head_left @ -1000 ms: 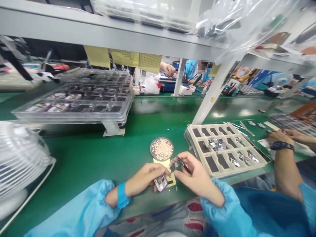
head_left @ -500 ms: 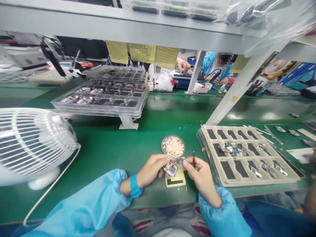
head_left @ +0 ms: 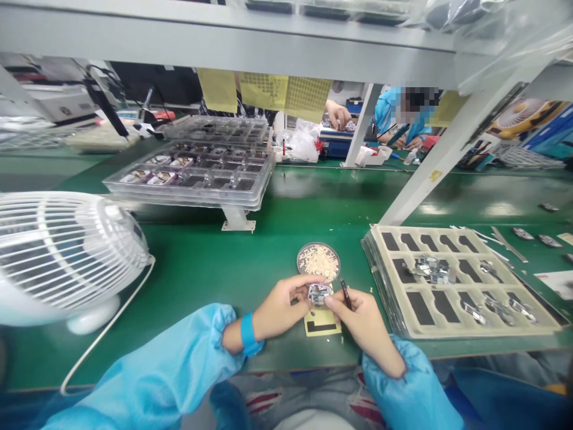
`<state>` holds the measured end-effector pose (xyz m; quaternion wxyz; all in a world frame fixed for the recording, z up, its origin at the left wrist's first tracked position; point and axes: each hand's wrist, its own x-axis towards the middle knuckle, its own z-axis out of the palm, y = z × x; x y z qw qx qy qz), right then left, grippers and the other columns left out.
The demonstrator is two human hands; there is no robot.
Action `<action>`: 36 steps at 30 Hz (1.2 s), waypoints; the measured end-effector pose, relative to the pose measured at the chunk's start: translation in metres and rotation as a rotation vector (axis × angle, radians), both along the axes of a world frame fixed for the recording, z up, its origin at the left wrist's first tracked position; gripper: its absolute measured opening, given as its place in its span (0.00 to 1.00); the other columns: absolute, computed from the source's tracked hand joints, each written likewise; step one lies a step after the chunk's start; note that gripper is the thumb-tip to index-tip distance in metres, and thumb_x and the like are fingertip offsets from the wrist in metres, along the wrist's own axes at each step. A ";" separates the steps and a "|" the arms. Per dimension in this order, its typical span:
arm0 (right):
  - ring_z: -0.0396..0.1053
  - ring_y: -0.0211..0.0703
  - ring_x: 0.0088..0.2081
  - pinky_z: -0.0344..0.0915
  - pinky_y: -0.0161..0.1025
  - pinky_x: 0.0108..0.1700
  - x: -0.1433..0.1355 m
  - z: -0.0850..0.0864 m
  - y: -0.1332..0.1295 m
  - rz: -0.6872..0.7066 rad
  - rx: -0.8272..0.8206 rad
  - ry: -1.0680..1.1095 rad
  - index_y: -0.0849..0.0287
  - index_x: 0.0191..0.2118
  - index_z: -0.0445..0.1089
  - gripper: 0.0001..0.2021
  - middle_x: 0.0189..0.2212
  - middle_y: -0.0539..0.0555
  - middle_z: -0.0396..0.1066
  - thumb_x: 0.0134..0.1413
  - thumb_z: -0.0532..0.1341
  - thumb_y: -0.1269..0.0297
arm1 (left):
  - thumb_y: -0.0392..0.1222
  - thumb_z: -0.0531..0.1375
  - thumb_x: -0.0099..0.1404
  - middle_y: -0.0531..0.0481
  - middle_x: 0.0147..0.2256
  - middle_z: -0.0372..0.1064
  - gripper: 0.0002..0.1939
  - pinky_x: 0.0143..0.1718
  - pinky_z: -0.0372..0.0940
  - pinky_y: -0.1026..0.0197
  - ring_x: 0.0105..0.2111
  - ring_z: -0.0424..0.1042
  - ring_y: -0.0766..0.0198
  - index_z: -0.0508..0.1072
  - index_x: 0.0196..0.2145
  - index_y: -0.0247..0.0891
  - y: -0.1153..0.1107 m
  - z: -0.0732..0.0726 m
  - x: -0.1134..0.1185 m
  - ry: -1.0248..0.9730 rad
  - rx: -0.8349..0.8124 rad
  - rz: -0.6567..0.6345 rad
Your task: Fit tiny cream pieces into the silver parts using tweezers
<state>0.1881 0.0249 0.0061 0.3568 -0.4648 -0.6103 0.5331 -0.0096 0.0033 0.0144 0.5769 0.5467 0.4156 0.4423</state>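
Note:
My left hand point(head_left: 280, 307) pinches a small device housing point(head_left: 319, 292) with a purple rim, its inside turned towards me. Silvery circuit parts show in the housing. Closed around a thin black pen-like tool point(head_left: 345, 292), my right hand point(head_left: 360, 313) also presses its thumb and fingertip at the housing's right edge; the tool points up, away from the housing. Just under the hands lies a yellow card point(head_left: 311, 331) with a black L-shaped mark. Behind them stands a round dish point(head_left: 298, 260) of small pale pieces point(head_left: 320, 261).
At right, a stacked cream tray point(head_left: 452, 286) holds circuit boards point(head_left: 432, 270). A white fan point(head_left: 76, 257) stands left, near a raised clear tray point(head_left: 179, 197) with housings. A slanted shelf post point(head_left: 425, 161) rises behind. Across the bench are a co-worker's hand point(head_left: 338, 113) and another person point(head_left: 385, 113).
The circuit board that my right fingers held beside the housing is now at the housing's open side. My left hand has turned the housing more level. The view has shifted slightly.

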 end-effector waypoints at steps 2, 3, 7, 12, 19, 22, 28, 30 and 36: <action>0.61 0.36 0.23 0.57 0.34 0.28 0.002 -0.001 0.001 0.001 -0.014 0.015 0.60 0.22 0.69 0.19 0.17 0.48 0.66 0.53 0.67 0.51 | 0.28 0.59 0.57 0.43 0.47 0.76 0.28 0.46 0.69 0.59 0.45 0.75 0.55 0.74 0.56 0.36 0.000 -0.002 -0.001 0.085 0.072 0.009; 0.60 0.36 0.23 0.57 0.34 0.27 0.003 -0.001 0.001 0.003 -0.022 0.023 0.60 0.22 0.69 0.19 0.17 0.48 0.65 0.54 0.67 0.51 | 0.29 0.60 0.57 0.43 0.47 0.75 0.28 0.44 0.69 0.59 0.43 0.75 0.57 0.74 0.56 0.37 -0.001 -0.002 -0.001 0.124 0.109 0.014; 0.54 0.32 0.19 0.53 0.33 0.25 0.006 -0.003 0.001 0.024 -0.063 0.056 0.60 0.21 0.68 0.21 0.15 0.46 0.61 0.54 0.67 0.50 | 0.30 0.61 0.59 0.44 0.49 0.73 0.27 0.37 0.67 0.63 0.35 0.71 0.64 0.73 0.57 0.39 -0.002 -0.002 -0.002 0.207 0.216 0.019; 0.48 0.31 0.17 0.48 0.33 0.22 0.007 -0.003 0.001 0.044 -0.094 0.072 0.60 0.21 0.68 0.21 0.13 0.44 0.57 0.54 0.67 0.48 | 0.31 0.62 0.60 0.44 0.52 0.71 0.27 0.39 0.67 0.62 0.37 0.72 0.63 0.72 0.58 0.40 -0.003 0.000 -0.002 0.209 0.206 0.007; 0.49 0.32 0.18 0.49 0.33 0.22 0.005 0.000 0.001 0.025 -0.068 0.065 0.59 0.22 0.67 0.21 0.15 0.45 0.59 0.54 0.67 0.47 | 0.36 0.65 0.62 0.42 0.54 0.71 0.25 0.45 0.69 0.60 0.43 0.74 0.58 0.73 0.58 0.39 -0.003 -0.002 -0.001 0.157 0.114 0.007; 0.50 0.32 0.19 0.50 0.34 0.23 0.005 0.001 0.001 0.029 -0.061 0.056 0.59 0.22 0.67 0.22 0.15 0.45 0.60 0.55 0.66 0.47 | 0.37 0.65 0.62 0.41 0.54 0.71 0.25 0.51 0.68 0.56 0.49 0.73 0.53 0.73 0.57 0.39 -0.002 -0.004 0.000 0.109 0.075 0.013; 0.54 0.33 0.20 0.53 0.34 0.25 0.007 0.001 0.000 0.024 -0.049 0.038 0.60 0.22 0.68 0.21 0.16 0.46 0.62 0.53 0.68 0.48 | 0.39 0.67 0.61 0.40 0.53 0.72 0.27 0.53 0.68 0.54 0.51 0.73 0.52 0.72 0.58 0.37 -0.003 -0.009 0.000 0.036 -0.008 -0.013; 0.55 0.34 0.21 0.54 0.34 0.25 0.007 0.001 0.000 0.022 -0.047 0.036 0.60 0.23 0.69 0.20 0.16 0.46 0.62 0.52 0.68 0.48 | 0.38 0.67 0.61 0.40 0.53 0.72 0.28 0.53 0.68 0.54 0.51 0.73 0.51 0.71 0.59 0.37 -0.003 -0.010 0.000 0.034 -0.019 -0.012; 0.57 0.35 0.21 0.55 0.34 0.26 0.005 0.002 0.000 0.003 -0.039 0.021 0.60 0.22 0.69 0.21 0.16 0.47 0.63 0.52 0.68 0.47 | 0.37 0.66 0.62 0.40 0.55 0.70 0.26 0.52 0.68 0.56 0.52 0.72 0.51 0.73 0.57 0.37 -0.003 -0.004 0.000 0.098 0.058 0.001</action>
